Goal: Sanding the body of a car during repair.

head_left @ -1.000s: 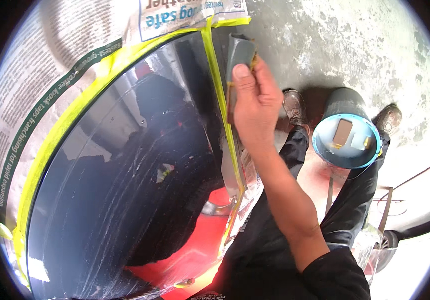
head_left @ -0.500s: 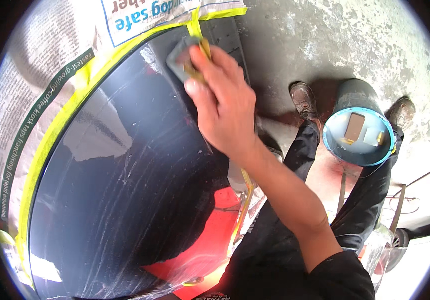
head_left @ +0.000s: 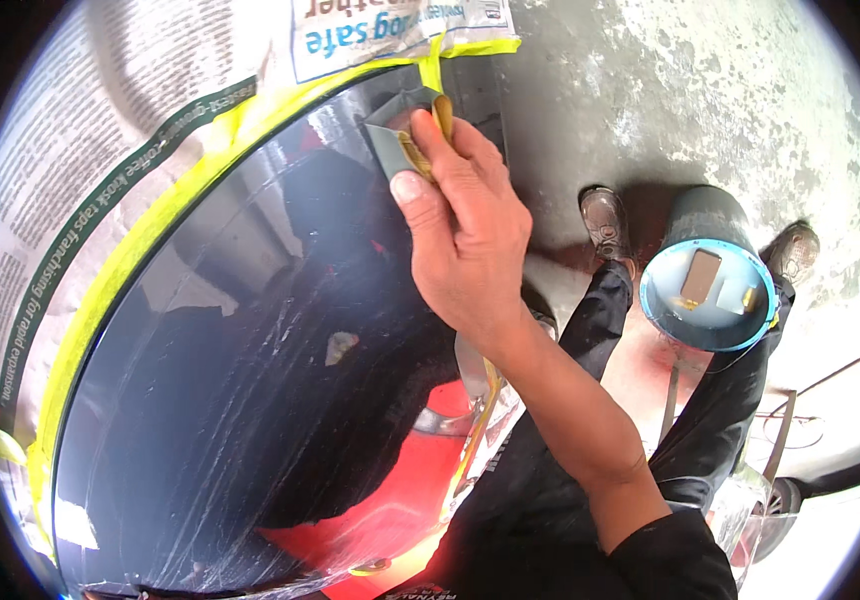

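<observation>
My right hand (head_left: 475, 235) grips a folded piece of sandpaper (head_left: 387, 145), grey on one face and yellow-brown on the other. The thumb presses along its near side while the fingers curl over the fold. Against the far end of a glossy dark curved panel (head_left: 250, 400), the grey face lies just below a short strip of yellow tape (head_left: 431, 72). Pale streaks and wet-looking marks run over the panel, which also carries reflections. My left hand is outside the picture.
Yellow masking tape (head_left: 150, 245) borders the panel, holding newspaper (head_left: 100, 120) on its left. Between my shoes stands a dark bucket with a blue rim (head_left: 650, 300), holding cloudy liquid, a brown block (head_left: 702, 277) and a small yellowish piece. A wheel (head_left: 778, 515) shows at lower right.
The view has shifted, so the panel's far end and newspaper appear farther right. My right hand still grips the sandpaper, appearing slightly lower and to the right; its folded edges look sharper.
</observation>
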`<state>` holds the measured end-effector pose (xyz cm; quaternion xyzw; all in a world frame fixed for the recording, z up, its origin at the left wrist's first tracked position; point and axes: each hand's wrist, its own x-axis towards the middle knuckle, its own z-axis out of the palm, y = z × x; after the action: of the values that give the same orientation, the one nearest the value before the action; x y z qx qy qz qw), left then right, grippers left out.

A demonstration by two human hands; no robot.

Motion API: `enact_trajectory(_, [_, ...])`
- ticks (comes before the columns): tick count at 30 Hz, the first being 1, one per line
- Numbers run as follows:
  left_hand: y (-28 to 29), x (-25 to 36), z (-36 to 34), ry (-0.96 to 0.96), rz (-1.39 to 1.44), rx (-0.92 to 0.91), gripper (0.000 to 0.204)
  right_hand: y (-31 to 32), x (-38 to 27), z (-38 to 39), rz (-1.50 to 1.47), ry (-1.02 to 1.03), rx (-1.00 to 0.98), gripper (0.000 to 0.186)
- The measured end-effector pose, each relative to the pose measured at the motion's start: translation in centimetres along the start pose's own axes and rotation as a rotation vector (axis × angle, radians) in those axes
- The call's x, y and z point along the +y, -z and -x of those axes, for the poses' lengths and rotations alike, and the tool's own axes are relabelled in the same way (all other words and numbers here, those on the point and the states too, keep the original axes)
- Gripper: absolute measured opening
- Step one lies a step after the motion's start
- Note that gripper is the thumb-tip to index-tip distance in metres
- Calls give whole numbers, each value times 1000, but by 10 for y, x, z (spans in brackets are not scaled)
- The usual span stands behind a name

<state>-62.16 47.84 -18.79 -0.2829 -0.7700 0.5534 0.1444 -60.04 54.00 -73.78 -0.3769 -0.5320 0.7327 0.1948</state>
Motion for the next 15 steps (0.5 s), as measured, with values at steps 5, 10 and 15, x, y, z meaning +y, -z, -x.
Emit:
enact_trajectory(5, [4,-6,5,39,4,-1,82,1,-10,-28,-17,-115,-25,38])
enact_trajectory(10, [5,-7,6,57,13,-11,82,-2,-20,-27,45,-45,9,37])
enact_trajectory(15, [3,-1,6,70,21,-10,82,-3,-24,-20,30,-132,-20,36])
